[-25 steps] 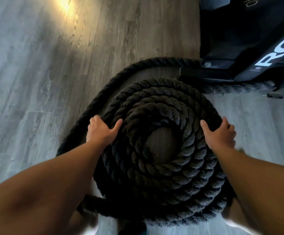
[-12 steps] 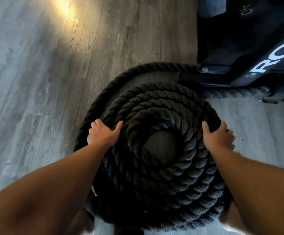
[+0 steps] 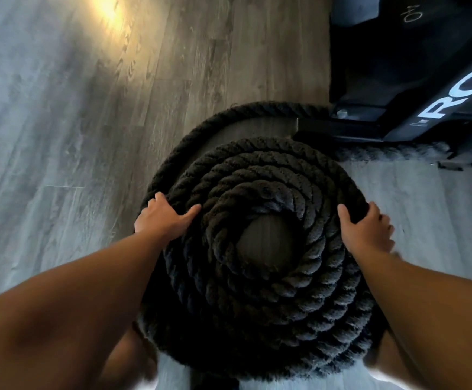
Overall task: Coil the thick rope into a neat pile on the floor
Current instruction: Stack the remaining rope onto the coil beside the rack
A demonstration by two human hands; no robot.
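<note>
A thick black twisted rope (image 3: 268,175) lies wound in a round stacked coil on the wood floor, with a bare patch of floor showing in its centre hole. My left hand (image 3: 164,218) grips the coil's left outer edge, thumb on top and fingers down the side. My right hand (image 3: 365,229) grips the right outer edge the same way. One loose turn of rope (image 3: 229,115) arcs around the far left of the coil, apart from it, and runs toward the black frame at the right.
A black metal equipment frame (image 3: 415,80) with white lettering stands at the upper right, its foot touching the coil's far edge. Grey-brown wood floor (image 3: 60,136) stretches to the left and beyond. My knees show at the bottom edge.
The coil and both hands have shifted slightly toward the frame at the upper right. The loose outer turn on the left has drawn in closer to the coil. Both hands keep their hold.
</note>
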